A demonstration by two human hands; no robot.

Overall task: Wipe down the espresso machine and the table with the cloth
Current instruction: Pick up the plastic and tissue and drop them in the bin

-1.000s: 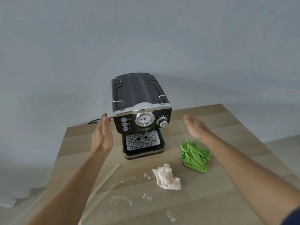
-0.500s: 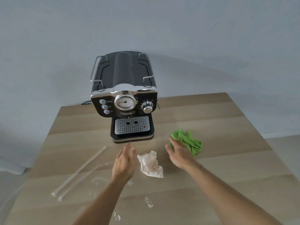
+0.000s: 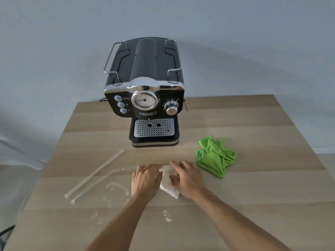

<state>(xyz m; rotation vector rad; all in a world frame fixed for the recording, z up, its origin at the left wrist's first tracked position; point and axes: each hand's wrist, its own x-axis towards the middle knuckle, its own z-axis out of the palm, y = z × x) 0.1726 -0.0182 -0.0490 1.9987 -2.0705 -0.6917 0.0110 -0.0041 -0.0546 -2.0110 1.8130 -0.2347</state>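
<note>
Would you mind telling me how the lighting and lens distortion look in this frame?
Head view: soft, even light, faint shadow behind the espresso machine; bright glare on its chrome trim; wide-angle lens splays the table edges; hands sharp.

Crumpled paper (image 3: 167, 183) — clear plastic strips (image 3: 94, 173) nearby.

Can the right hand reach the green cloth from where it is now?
Probably yes. The right hand rests on the crumpled white paper, and the green cloth lies just beyond it to the right, with only bare table between them.
</note>
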